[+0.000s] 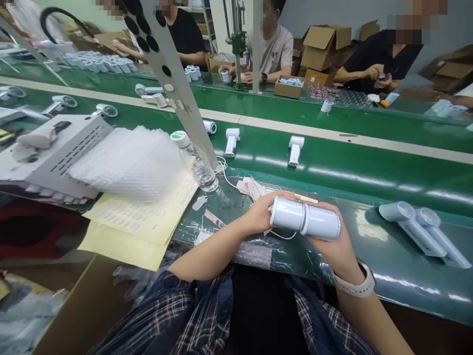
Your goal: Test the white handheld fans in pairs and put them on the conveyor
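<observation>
A worker in a plaid shirt grips a pale-blue cylindrical fan unit with both hands above a green workbench, the part lying nearly level from side to side. The left hand is closed around 1 end, fingers behind it; the right hand, below a wristwatch with a pale strap, clasps the other end from behind and below. The bench's front edge passes beneath both forearms. To the right, a stretch of green benchtop separates the right hand from 2 handheld fans lying side by side, their handles angled toward the front edge. Left of the hands, room is tighter: a water bottle stands near the foot of a perforated white post, beside yellow label sheets that overhang the front edge under bubble-wrap sheets. A white cable loops just beneath the unit. Beyond, 2 more fans sit well apart on the green conveyor, with open width between them and wider still to the right.
</observation>
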The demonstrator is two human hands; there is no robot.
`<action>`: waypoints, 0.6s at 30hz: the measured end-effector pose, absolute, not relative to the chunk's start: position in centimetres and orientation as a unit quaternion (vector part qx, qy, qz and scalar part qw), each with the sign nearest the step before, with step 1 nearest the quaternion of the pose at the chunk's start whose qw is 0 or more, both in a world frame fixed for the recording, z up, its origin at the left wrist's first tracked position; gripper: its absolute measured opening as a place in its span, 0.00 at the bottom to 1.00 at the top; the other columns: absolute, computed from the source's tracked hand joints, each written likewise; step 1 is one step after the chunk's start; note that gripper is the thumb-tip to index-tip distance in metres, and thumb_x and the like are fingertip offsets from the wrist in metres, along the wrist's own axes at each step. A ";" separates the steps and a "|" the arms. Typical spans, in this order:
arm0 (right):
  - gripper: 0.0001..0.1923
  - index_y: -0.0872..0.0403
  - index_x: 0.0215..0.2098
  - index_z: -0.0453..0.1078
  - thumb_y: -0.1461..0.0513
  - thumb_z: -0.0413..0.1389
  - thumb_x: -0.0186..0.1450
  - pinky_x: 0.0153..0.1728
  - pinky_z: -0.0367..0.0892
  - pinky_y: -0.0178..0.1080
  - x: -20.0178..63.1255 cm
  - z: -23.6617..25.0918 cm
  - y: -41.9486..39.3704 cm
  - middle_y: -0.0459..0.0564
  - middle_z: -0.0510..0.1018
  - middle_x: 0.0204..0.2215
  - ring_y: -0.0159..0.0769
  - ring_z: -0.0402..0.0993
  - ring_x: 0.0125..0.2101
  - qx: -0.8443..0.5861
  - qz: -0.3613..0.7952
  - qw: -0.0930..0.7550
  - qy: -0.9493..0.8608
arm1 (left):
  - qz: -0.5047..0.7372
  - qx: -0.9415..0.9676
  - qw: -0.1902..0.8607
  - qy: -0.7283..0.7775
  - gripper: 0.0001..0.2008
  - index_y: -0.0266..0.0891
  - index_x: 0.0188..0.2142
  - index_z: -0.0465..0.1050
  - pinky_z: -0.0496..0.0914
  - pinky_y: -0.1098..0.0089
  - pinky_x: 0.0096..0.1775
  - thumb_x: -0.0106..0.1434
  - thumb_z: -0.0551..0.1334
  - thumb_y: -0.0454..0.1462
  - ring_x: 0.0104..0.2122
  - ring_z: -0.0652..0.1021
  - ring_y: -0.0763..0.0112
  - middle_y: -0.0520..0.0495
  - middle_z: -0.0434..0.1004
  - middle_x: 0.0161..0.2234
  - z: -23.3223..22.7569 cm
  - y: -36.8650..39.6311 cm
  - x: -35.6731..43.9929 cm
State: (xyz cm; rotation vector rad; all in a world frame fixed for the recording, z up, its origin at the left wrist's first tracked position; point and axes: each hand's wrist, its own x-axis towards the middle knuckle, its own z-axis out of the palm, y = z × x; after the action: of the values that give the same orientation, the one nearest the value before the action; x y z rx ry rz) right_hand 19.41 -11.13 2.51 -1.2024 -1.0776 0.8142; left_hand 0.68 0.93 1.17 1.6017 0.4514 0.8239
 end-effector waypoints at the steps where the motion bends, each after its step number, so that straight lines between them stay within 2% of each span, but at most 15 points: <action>1: 0.28 0.45 0.53 0.75 0.63 0.75 0.56 0.67 0.67 0.58 19.6 2.8 -11.1 0.51 0.84 0.54 0.52 0.77 0.61 -0.492 0.335 0.619 -0.512 | 0.377 0.733 0.539 0.174 0.19 0.44 0.47 0.84 0.61 0.40 0.70 0.59 0.76 0.47 0.65 0.76 0.46 0.38 0.84 0.56 1.7 1.1 0.5; 4: 0.22 0.43 0.51 0.77 0.61 0.73 0.60 0.72 0.58 0.64 19.9 3.7 -10.7 0.50 0.85 0.55 0.53 0.72 0.67 -0.416 0.271 0.646 -0.579 | 0.407 0.804 0.405 0.153 0.09 0.52 0.47 0.85 0.44 0.38 0.76 0.69 0.67 0.44 0.71 0.71 0.54 0.44 0.85 0.56 3.2 1.4 0.1; 7: 0.22 0.43 0.46 0.80 0.55 0.77 0.56 0.71 0.59 0.67 20.1 4.4 -10.6 0.50 0.86 0.52 0.56 0.75 0.65 -0.415 0.252 0.649 -0.585 | 0.416 0.840 0.317 0.142 0.10 0.54 0.48 0.85 0.41 0.40 0.77 0.72 0.64 0.43 0.69 0.73 0.56 0.48 0.86 0.55 4.1 1.2 -0.4; 9: 0.18 0.43 0.44 0.81 0.53 0.77 0.58 0.71 0.60 0.66 20.1 4.4 -10.6 0.50 0.87 0.51 0.55 0.76 0.63 -0.429 0.251 0.643 -0.582 | 0.435 0.852 0.265 0.119 0.11 0.55 0.50 0.84 0.44 0.41 0.77 0.73 0.63 0.41 0.67 0.76 0.58 0.49 0.86 0.54 4.3 0.8 -0.5; 11: 0.14 0.43 0.45 0.80 0.51 0.72 0.64 0.71 0.60 0.67 20.2 4.1 -10.7 0.50 0.87 0.51 0.54 0.79 0.60 -0.432 0.244 0.637 -0.590 | 0.445 0.858 0.234 0.103 0.12 0.54 0.51 0.83 0.46 0.42 0.77 0.73 0.62 0.39 0.64 0.78 0.59 0.50 0.86 0.54 4.2 0.5 -0.4; 13: 0.17 0.44 0.52 0.78 0.50 0.68 0.68 0.67 0.66 0.68 20.7 3.7 -10.7 0.52 0.87 0.51 0.55 0.83 0.56 -0.405 0.222 0.622 -0.632 | 0.437 0.865 0.224 0.103 0.11 0.53 0.50 0.83 0.47 0.41 0.76 0.73 0.63 0.39 0.57 0.81 0.60 0.51 0.87 0.51 3.9 0.4 -0.1; 14: 0.21 0.46 0.56 0.75 0.49 0.67 0.68 0.63 0.71 0.67 21.3 3.6 -10.8 0.54 0.87 0.51 0.55 0.84 0.53 -0.393 0.194 0.607 -0.663 | 0.429 0.867 0.228 0.110 0.10 0.51 0.48 0.83 0.51 0.40 0.75 0.72 0.63 0.40 0.53 0.82 0.60 0.50 0.88 0.47 3.8 0.5 0.0; 16: 0.27 0.49 0.60 0.73 0.50 0.68 0.67 0.52 0.79 0.59 23.0 3.7 -11.2 0.55 0.86 0.47 0.53 0.85 0.47 -0.413 0.069 0.554 -0.719 | 0.418 0.851 0.284 0.142 0.10 0.45 0.45 0.82 0.66 0.42 0.67 0.69 0.67 0.46 0.43 0.82 0.61 0.47 0.86 0.39 3.7 0.8 -0.7; 18: 0.27 0.50 0.58 0.74 0.53 0.71 0.64 0.48 0.79 0.53 25.2 4.0 -11.7 0.55 0.85 0.45 0.52 0.84 0.46 -0.495 -0.049 0.474 -0.727 | 0.418 0.806 0.394 0.145 0.19 0.43 0.43 0.79 0.78 0.52 0.51 0.67 0.68 0.55 0.37 0.79 0.62 0.46 0.81 0.34 4.2 1.0 -2.7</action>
State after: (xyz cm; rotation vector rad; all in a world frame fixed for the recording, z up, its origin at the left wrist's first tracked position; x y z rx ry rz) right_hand 25.19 -11.70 4.03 -1.2096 -1.7774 -0.1204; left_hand -2.70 0.97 4.25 2.0434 0.3678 1.0596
